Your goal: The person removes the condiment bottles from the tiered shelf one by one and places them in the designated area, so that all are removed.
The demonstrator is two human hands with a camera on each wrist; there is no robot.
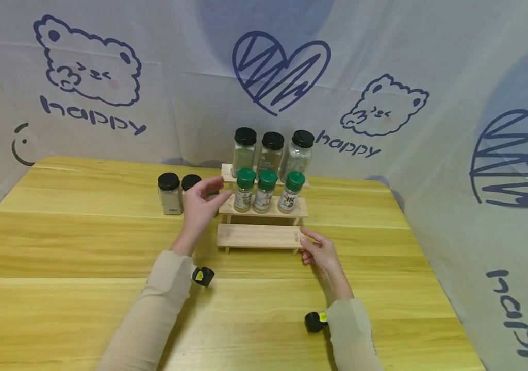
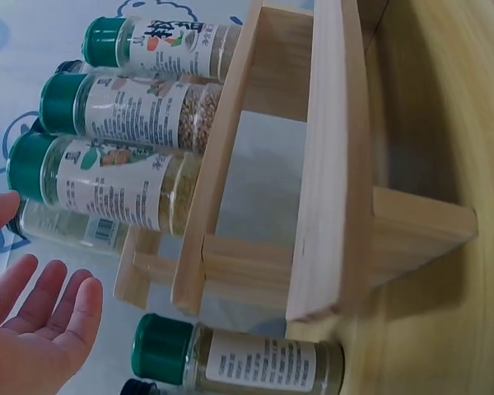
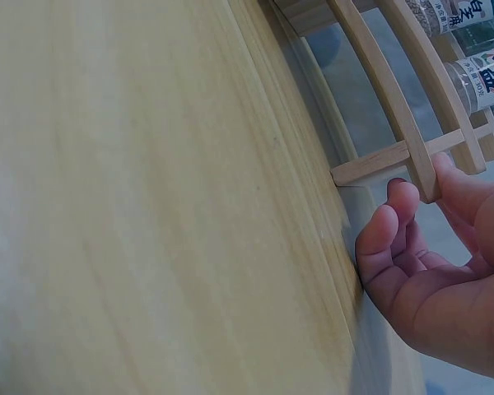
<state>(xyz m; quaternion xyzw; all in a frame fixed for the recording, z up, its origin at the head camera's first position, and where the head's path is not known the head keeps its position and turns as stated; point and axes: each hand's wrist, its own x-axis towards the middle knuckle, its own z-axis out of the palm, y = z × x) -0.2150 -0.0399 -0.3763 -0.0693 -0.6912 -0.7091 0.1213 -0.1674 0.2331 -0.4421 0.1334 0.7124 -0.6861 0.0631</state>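
Note:
A three-tier wooden spice rack [image 1: 259, 237] stands on the table, its lowest tier bare. Three green-capped spice jars [image 1: 244, 200] stand in a row on the middle tier. My left hand [image 1: 199, 202] is beside the leftmost of them, fingers loosely bent and apart, holding nothing; the left wrist view shows a gap between its fingers and that jar [image 2: 107, 185]. With thumb and fingers, my right hand [image 1: 322, 252] pinches the right end of the lowest tier [image 3: 420, 177]. Another green-capped jar [image 2: 263, 362] stands by the rack's left end, mostly hidden behind my left hand in the head view.
Three taller black-capped jars [image 1: 244, 154] occupy the top tier. Left of the rack, two black-capped jars [image 1: 170, 198] stand on the wooden table [image 1: 83, 232], one partly covered by my left hand. A white printed cloth [image 1: 176, 77] hangs behind the table and along its right side.

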